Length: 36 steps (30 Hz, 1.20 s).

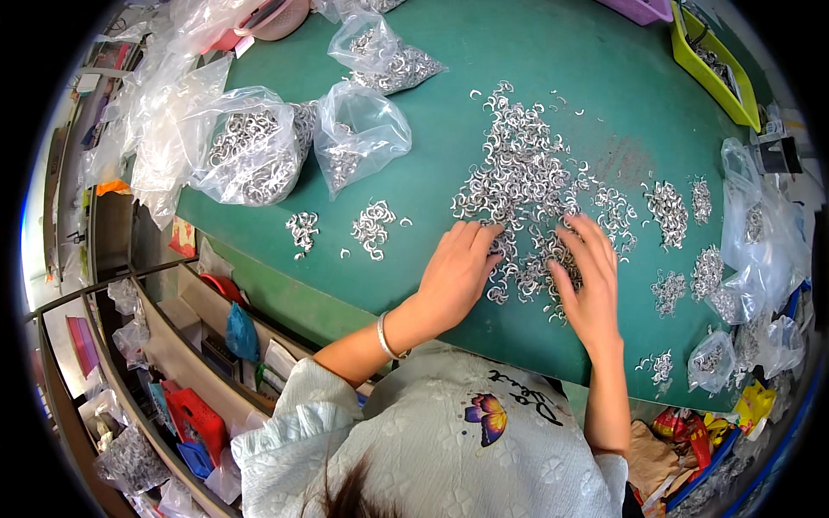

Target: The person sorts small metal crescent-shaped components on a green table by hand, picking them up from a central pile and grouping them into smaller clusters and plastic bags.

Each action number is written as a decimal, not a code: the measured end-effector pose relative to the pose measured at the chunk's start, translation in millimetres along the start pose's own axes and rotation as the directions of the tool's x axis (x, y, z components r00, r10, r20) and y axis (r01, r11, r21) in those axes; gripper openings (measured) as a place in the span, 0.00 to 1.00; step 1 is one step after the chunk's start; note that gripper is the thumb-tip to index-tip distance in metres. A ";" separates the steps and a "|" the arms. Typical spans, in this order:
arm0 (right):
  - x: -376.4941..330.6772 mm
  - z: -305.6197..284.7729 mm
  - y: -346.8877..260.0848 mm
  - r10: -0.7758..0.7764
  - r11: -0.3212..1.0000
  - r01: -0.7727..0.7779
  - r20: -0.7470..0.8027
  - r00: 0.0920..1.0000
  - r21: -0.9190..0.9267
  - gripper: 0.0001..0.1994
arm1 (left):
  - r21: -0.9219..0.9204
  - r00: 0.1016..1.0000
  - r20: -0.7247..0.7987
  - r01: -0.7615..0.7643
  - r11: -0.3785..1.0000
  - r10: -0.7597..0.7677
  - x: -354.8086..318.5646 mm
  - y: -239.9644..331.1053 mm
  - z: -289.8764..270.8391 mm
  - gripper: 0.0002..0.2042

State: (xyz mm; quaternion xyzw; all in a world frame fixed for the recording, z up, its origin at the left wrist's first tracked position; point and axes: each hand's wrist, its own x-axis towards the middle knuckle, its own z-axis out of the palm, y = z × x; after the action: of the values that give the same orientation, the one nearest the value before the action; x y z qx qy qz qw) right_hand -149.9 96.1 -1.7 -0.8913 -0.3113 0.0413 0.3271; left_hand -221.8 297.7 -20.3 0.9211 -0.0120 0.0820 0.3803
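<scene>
A large heap of small silvery C-shaped metal pieces (522, 160) lies on the green table (414, 285). At its near left edge, my left hand (458, 268) rests with fingertips against the pieces, its fingers bent side by side and the thumb a little apart. My right hand (589, 281) lies over the heap's near right part, fingers spread and thumb apart, touching pieces. Between the two hands is a loose patch of the same pieces (527, 276). Neither hand visibly grips anything; what lies beneath the right palm is hidden.
Small piles (373, 229) of pieces lie to the left, and several more piles (667, 211) to the right. Clear bags of pieces (250, 147) stand at the far left. A yellow-green bin (717, 69) sits far right. Shelving with compartments (199, 345) runs along the near left.
</scene>
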 end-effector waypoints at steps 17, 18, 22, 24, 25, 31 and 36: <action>-14.5 -6.6 2.9 -0.110 0.992 0.095 0.199 0.974 0.086 0.21 | -0.816 0.899 0.232 0.388 0.428 -0.371 1.4 -18.3 -10.3 0.04; -10.5 -4.4 2.9 -0.068 0.993 0.053 0.135 0.989 0.110 0.20 | -0.856 0.870 0.321 0.436 0.278 -0.375 1.7 -19.6 -14.6 0.04; 25.1 13.5 -21.6 -0.045 0.999 0.045 0.030 0.999 0.002 0.25 | -0.912 0.860 0.380 0.410 0.017 -0.340 -0.6 -20.8 -15.5 0.06; 27.3 23.3 -22.2 -0.127 0.984 0.143 0.143 0.982 -0.105 0.26 | -0.917 0.862 0.397 0.388 -0.092 -0.316 -3.0 -21.1 -17.3 0.07; 27.1 26.8 -22.8 -0.161 0.969 0.193 0.200 0.966 -0.154 0.26 | -0.906 0.855 0.422 0.391 -0.161 -0.301 -3.0 -21.1 -18.6 0.08; -6.6 14.6 -19.6 -0.139 0.964 0.192 0.267 0.954 -0.183 0.22 | -0.893 0.878 0.429 0.376 -0.247 -0.213 -6.3 -31.1 -24.0 0.12; -3.4 12.4 -27.5 -0.119 0.986 0.133 0.127 0.985 -0.104 0.22 | -0.883 0.872 0.446 0.390 -0.260 -0.204 -4.1 -24.3 -23.0 0.14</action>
State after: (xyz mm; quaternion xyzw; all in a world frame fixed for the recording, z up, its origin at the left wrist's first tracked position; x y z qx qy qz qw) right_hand -170.6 117.4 4.9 -0.8826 -0.3881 0.0566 0.2593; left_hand -227.1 331.0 -21.9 0.2782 0.1335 -0.1098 0.9448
